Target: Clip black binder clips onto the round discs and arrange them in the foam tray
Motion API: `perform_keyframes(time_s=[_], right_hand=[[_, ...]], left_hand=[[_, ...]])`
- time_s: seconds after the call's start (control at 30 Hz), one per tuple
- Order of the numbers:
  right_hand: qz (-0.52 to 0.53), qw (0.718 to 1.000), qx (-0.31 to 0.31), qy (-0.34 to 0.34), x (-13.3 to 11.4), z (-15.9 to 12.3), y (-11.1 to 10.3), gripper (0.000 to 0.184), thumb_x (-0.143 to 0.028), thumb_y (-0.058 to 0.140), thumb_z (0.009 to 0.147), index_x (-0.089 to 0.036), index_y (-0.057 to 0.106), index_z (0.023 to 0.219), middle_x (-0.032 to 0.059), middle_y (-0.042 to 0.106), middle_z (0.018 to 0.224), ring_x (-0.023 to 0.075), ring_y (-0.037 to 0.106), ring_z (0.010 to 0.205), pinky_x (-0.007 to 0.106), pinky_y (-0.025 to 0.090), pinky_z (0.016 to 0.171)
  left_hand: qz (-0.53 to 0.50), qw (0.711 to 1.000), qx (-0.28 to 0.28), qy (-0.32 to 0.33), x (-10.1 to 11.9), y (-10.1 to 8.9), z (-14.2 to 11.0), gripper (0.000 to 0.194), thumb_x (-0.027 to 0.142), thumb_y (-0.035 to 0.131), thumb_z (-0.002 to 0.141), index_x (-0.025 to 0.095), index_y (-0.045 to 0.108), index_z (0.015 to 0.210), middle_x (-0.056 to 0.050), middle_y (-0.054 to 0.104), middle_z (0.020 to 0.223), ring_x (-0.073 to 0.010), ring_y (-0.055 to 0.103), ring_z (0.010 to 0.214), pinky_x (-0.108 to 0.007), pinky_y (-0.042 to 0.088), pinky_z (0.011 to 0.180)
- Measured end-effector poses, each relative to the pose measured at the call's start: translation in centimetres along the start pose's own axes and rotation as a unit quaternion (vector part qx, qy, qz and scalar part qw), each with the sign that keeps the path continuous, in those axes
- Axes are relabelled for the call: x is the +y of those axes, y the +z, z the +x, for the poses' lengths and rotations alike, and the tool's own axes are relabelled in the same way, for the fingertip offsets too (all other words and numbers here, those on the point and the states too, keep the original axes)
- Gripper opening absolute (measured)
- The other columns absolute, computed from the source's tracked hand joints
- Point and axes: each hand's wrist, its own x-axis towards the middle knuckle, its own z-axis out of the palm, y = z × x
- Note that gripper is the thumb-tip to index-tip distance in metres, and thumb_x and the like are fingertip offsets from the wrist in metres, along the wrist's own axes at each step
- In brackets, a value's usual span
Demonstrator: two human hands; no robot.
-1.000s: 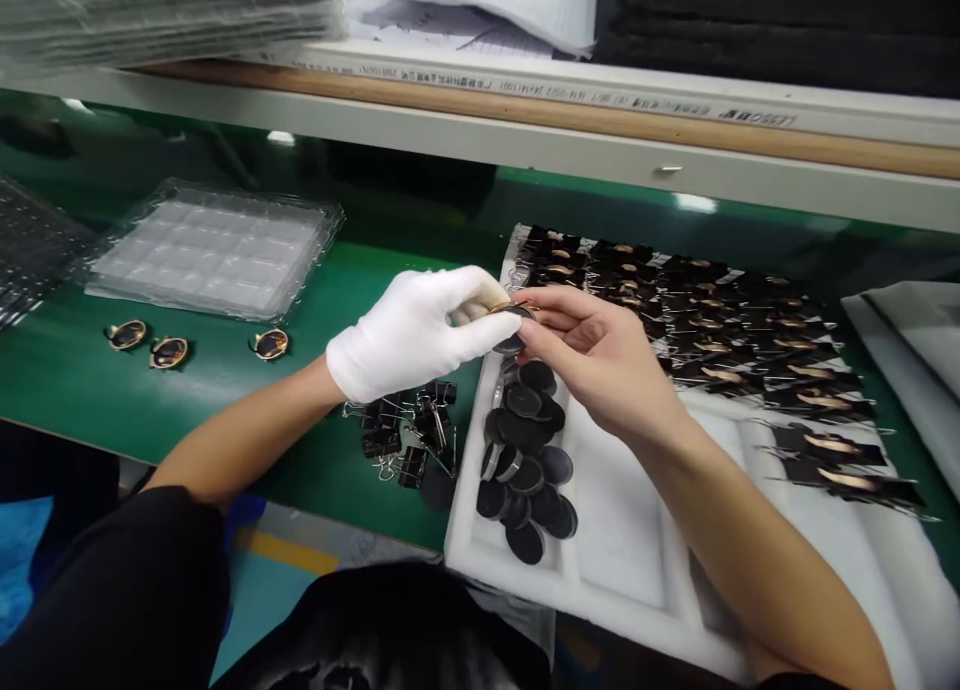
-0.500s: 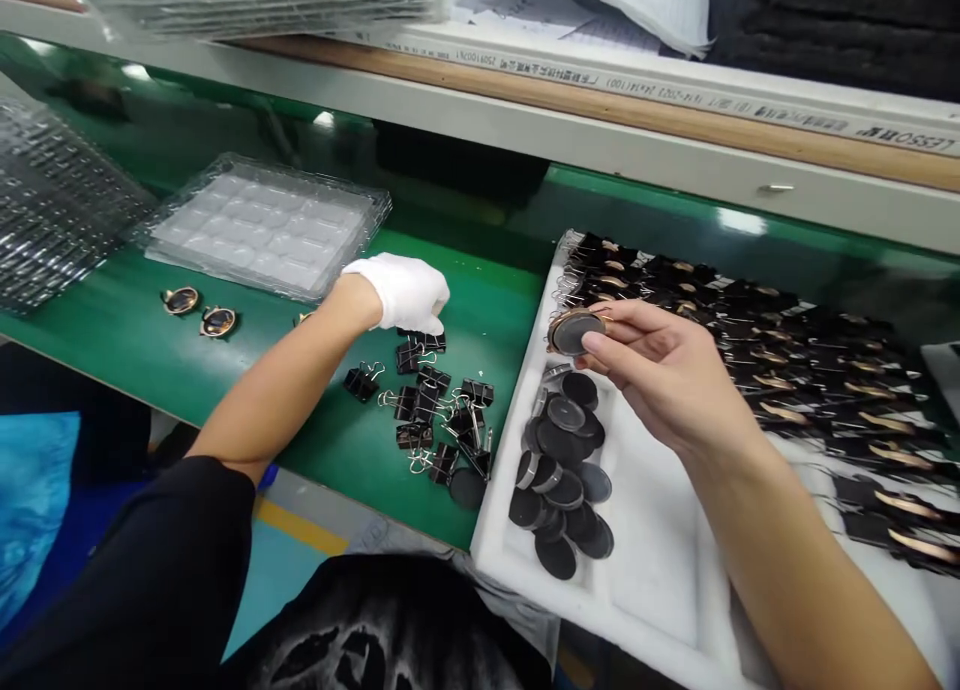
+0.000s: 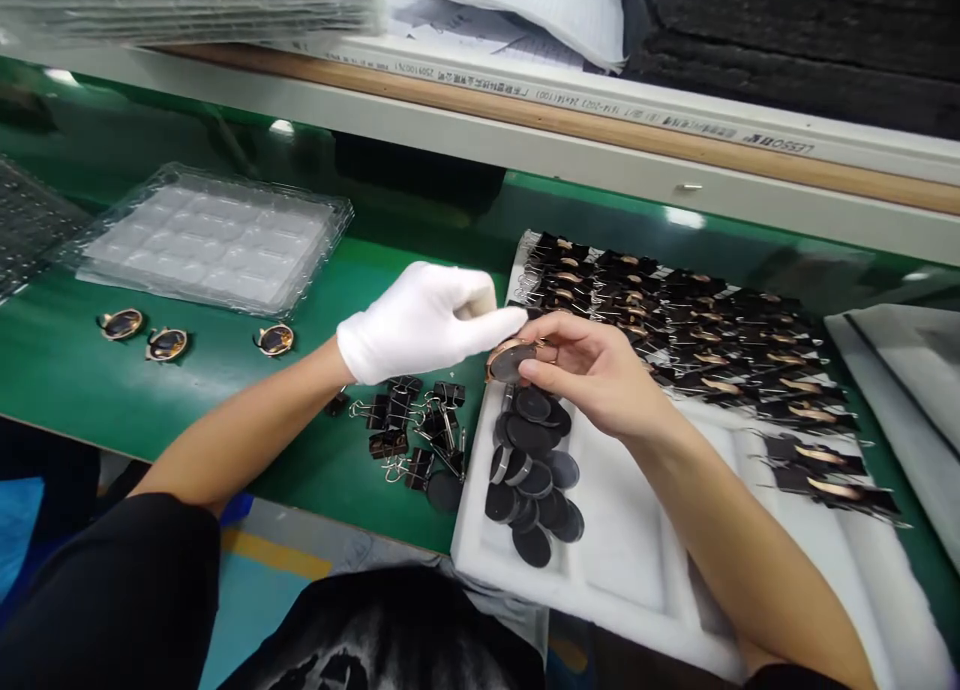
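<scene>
My right hand [image 3: 592, 370] is bare and pinches a gold-rimmed round piece [image 3: 496, 358] with a dark grey disc [image 3: 511, 362] against its face, just above the left edge of the white foam tray [image 3: 469, 550]. In a white glove, my left hand [image 3: 427, 320] is closed beside it. A black binder clip [image 3: 523, 312] shows at its fingertips, partly hidden by the fingers. Below the left hand, several loose black binder clips [image 3: 401, 420] lie on the green table [image 3: 330, 490]. Several black discs [image 3: 532, 470] are heaped in the tray's left compartment.
Several rows of clipped gold-rimmed pieces [image 3: 697, 320] fill the far part of the tray. Left on the table are three gold-rimmed pieces [image 3: 166, 344] and a clear plastic blister tray [image 3: 217, 240]. A shelf edge [image 3: 480, 130] runs across the back.
My left hand left the gold-rimmed piece, reached to the loose clips, and came back to the right hand with a binder clip. My right hand kept hold of the piece and disc.
</scene>
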Motion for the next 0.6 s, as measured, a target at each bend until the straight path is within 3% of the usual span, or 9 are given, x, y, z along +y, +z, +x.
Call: perform_keyframes(time_s=[0.13,0.23,0.3,0.4,0.47,0.6], right_hand=[[-0.018,0.999,0.008,-0.039,0.0,0.1,-0.1,0.024,-0.031,0.09,0.08,-0.022,0.074,0.096,0.005,0.08,0.095,0.0204,0.08,0.084,0.031,0.063,0.076],[-0.026,0.998,0.007,-0.056,0.2,0.2,0.0,0.026,-0.026,0.094,0.075,-0.023,0.076,0.095,0.0037,0.079,0.094,0.0183,0.078,0.083,0.029,0.063,0.075],[-0.029,0.998,0.005,-0.059,0.3,0.1,0.0,0.031,-0.024,0.097,0.07,-0.023,0.077,0.094,0.0026,0.078,0.093,0.0171,0.077,0.08,0.028,0.063,0.073],[-0.028,0.997,-0.01,-0.067,0.1,0.0,0.1,0.025,-0.025,0.093,0.076,-0.023,0.077,0.095,0.0031,0.078,0.092,0.0172,0.077,0.08,0.029,0.064,0.074],[-0.025,0.997,0.004,-0.072,-0.1,0.0,0.0,0.02,-0.027,0.089,0.081,-0.024,0.076,0.096,0.0055,0.079,0.102,0.0174,0.077,0.083,0.029,0.064,0.072],[0.014,0.987,0.139,-0.073,-0.7,0.3,-1.0,0.025,-0.033,0.091,0.079,-0.025,0.075,0.096,0.0067,0.074,0.132,0.0176,0.076,0.091,0.027,0.063,0.067]], left_hand=[[0.156,0.986,-0.051,-0.005,-0.5,-1.2,0.1,0.056,0.067,0.062,0.082,0.021,0.046,0.055,0.002,0.046,0.049,-0.0111,0.037,0.048,-0.029,0.023,0.054],[0.141,0.981,-0.133,-0.018,-0.6,-1.5,0.3,0.059,0.069,0.056,0.083,0.021,0.041,0.053,0.003,0.039,0.046,-0.0113,0.031,0.047,-0.031,0.02,0.053],[0.096,0.984,-0.151,-0.01,-0.4,-1.3,0.4,0.059,0.067,0.053,0.084,0.021,0.035,0.052,0.003,0.033,0.047,-0.0109,0.027,0.049,-0.031,0.019,0.054],[0.039,0.987,-0.157,-0.018,-0.2,-0.9,0.5,0.055,0.06,0.052,0.085,0.021,0.032,0.053,0.004,0.029,0.049,-0.0099,0.026,0.052,-0.03,0.02,0.053],[0.021,0.989,-0.142,-0.031,-0.3,-0.9,0.7,0.05,0.056,0.053,0.085,0.021,0.034,0.055,0.005,0.032,0.051,-0.0093,0.029,0.053,-0.029,0.023,0.053],[0.009,0.996,-0.078,-0.043,-0.9,-1.3,0.9,0.047,0.054,0.055,0.087,0.021,0.038,0.058,0.005,0.035,0.054,-0.009,0.032,0.055,-0.027,0.026,0.054]])
